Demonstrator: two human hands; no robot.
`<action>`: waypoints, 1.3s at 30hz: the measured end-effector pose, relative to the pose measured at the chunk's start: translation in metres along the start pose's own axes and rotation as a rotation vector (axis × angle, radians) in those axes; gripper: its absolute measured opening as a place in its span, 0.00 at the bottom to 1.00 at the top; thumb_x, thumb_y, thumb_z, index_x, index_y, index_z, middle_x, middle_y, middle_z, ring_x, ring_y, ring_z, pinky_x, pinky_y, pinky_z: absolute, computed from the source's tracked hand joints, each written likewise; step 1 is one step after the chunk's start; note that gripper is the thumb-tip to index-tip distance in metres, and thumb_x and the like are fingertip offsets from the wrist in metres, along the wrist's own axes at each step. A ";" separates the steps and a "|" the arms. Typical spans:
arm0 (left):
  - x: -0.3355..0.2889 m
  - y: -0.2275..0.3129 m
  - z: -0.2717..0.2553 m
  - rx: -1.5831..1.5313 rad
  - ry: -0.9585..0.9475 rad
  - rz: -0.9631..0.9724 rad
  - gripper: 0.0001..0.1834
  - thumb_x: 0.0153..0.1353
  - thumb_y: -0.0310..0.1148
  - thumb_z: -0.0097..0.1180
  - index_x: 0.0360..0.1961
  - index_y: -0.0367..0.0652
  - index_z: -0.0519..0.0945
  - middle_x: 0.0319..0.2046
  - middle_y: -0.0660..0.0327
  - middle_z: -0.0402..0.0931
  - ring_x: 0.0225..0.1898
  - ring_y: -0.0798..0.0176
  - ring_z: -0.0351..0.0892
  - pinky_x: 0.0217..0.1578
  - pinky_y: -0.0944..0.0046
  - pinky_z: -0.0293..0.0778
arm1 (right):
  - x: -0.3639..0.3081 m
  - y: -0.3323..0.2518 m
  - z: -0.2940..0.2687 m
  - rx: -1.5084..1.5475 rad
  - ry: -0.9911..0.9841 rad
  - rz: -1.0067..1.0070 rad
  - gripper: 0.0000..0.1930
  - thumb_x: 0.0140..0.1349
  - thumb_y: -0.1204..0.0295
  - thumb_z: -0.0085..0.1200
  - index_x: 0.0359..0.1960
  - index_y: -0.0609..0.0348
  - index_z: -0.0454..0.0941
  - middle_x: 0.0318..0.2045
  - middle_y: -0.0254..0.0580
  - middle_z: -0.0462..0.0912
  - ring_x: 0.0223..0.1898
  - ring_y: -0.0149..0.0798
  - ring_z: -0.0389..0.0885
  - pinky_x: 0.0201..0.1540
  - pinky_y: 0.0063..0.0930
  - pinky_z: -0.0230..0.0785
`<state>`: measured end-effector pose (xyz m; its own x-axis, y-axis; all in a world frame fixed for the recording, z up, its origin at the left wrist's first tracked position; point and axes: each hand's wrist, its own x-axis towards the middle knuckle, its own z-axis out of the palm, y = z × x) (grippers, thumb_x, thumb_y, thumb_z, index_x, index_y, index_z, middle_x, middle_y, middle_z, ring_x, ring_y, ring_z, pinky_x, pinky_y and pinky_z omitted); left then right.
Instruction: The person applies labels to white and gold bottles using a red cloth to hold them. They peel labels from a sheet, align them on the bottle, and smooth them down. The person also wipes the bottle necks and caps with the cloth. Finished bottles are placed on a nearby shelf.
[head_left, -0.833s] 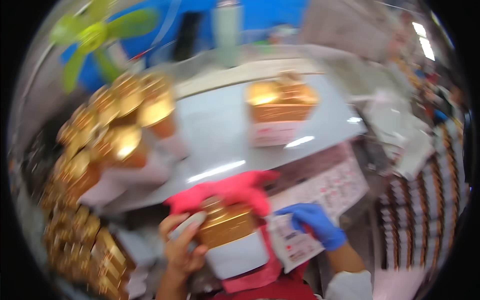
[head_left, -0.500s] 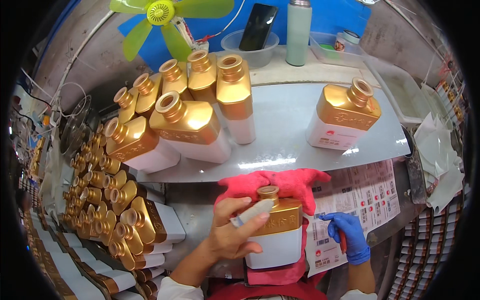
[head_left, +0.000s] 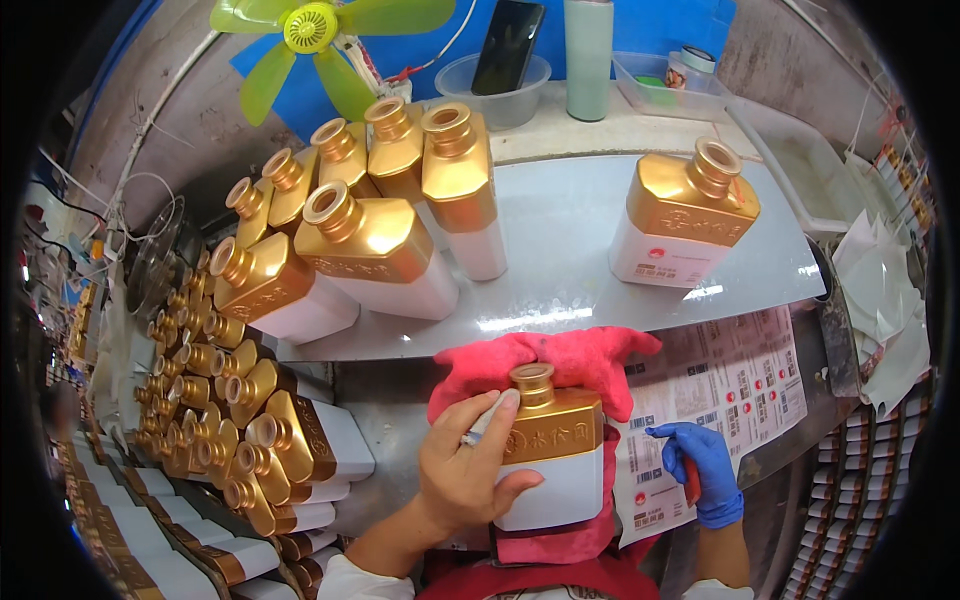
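A gold-and-white bottle (head_left: 550,490) with an open gold neck leans back on a pink cloth (head_left: 590,350) in front of me. My left hand (head_left: 455,460) is at its left side, pinching a small folded white cloth (head_left: 484,420) close to the gold shoulder. The left thumb lies against the bottle's white front. On the right, apart from the bottle, my right hand (head_left: 700,475) wears a blue glove and curls round a red-handled tool (head_left: 691,482); the tool's working end is hidden. Below that hand lies a printed label sheet (head_left: 715,380).
Several gold-topped bottles (head_left: 380,250) stand on the grey board (head_left: 560,250), with one bottle (head_left: 683,220) apart at right. More bottles (head_left: 290,430) are packed at left. Behind are a green fan (head_left: 310,28), a phone (head_left: 508,45) in a tub and a flask (head_left: 588,60).
The white cloth has drawn back from the bottle's front toward its left edge, uncovering the raised gold lettering. My right hand has barely moved. The whole view has shifted slightly.
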<state>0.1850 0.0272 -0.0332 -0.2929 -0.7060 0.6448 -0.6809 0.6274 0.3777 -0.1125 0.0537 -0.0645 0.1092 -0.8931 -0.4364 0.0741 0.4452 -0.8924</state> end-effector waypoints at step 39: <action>0.075 -0.007 0.011 0.221 -0.713 0.407 0.39 0.55 0.69 0.35 0.47 0.43 0.73 0.24 0.59 0.71 0.49 0.58 0.64 0.60 0.49 0.51 | -0.037 0.010 -0.024 0.188 -0.004 0.006 0.16 0.66 0.68 0.43 0.45 0.68 0.77 0.21 0.34 0.75 0.18 0.20 0.65 0.22 0.12 0.57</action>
<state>0.1604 -0.0336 0.0050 -0.8459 -0.5237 0.1013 -0.5245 0.8512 0.0207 -0.1394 0.0897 -0.0598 0.1143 -0.8905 -0.4404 0.2578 0.4547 -0.8525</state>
